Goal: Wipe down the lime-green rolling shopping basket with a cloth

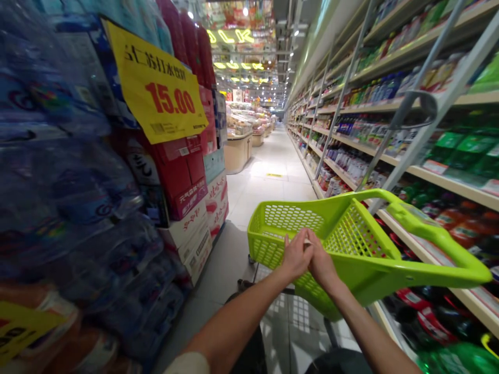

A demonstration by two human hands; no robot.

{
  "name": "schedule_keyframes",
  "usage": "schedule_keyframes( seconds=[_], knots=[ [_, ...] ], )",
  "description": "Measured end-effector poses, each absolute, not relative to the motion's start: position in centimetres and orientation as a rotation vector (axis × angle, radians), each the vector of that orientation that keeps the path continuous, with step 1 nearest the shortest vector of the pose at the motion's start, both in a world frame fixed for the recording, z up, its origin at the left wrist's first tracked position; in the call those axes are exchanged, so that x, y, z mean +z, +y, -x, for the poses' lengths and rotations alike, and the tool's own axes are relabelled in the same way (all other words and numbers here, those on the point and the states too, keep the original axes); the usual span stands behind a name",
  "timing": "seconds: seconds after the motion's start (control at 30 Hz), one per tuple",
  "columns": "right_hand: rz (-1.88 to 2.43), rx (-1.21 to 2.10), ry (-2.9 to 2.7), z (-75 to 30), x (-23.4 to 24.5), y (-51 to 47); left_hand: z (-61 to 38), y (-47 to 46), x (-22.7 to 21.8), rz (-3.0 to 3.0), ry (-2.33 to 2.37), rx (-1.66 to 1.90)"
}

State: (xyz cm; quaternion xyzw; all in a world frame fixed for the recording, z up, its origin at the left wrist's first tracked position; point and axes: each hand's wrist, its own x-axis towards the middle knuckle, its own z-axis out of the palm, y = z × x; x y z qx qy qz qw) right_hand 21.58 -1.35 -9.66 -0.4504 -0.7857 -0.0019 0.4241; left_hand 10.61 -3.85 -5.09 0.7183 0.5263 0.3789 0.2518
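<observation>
Directly in front of me, my left hand (pixel 295 255) and my right hand (pixel 321 258) meet with their fingers closed together. A small pale spot shows between the fingertips, too small to name. Behind and below the hands stands a bright green shopping cart (pixel 286 214), turned sideways with its handle (pixel 463 257) to the right. The hands overlap the cart's near side in view; whether they touch its rim, I cannot tell. No goods are visible in the part of the basket that shows.
To the left rise stacked bottled-water packs (pixel 78 192) and drink cartons (pixel 195 218) under a yellow price sign (pixel 156 85). Long drink shelves (pixel 429 166) line the right, close to the cart. A tiled aisle (pixel 268 182) runs ahead past wooden display counters (pixel 237 150).
</observation>
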Motion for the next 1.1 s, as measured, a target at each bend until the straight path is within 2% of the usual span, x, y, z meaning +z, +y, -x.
schedule_keyframes(
  seconds=[0.1, 0.27, 0.4, 0.63, 0.8, 1.1],
  knots=[
    [1.150, 0.016, -1.938, -23.3, -9.6, -1.3, -11.9, -3.6, -4.6, -1.984, 1.385, 1.005],
    [1.172, -0.260, -2.129, -27.1, -8.8, -2.2, -12.6, -2.9, -5.5, -2.280, 1.383, 0.883],
    [1.288, -0.331, -2.213, -28.1, -7.7, -2.8, -13.3, -2.2, -7.0, -2.484, 1.420, 0.845],
    [1.290, -0.388, -2.190, -28.8, -7.3, -3.2, -8.8, -0.7, -9.3, -2.681, 1.231, 0.970],
    [1.339, -0.430, -2.197, -27.6, -7.0, -4.1, -3.3, -0.2, -10.8, -2.464, 1.412, 1.262],
    [1.529, -0.530, -2.128, -25.2, -6.7, -4.4, -10.2, -0.5, -10.9, -2.578, 1.329, 1.216]
  ],
)
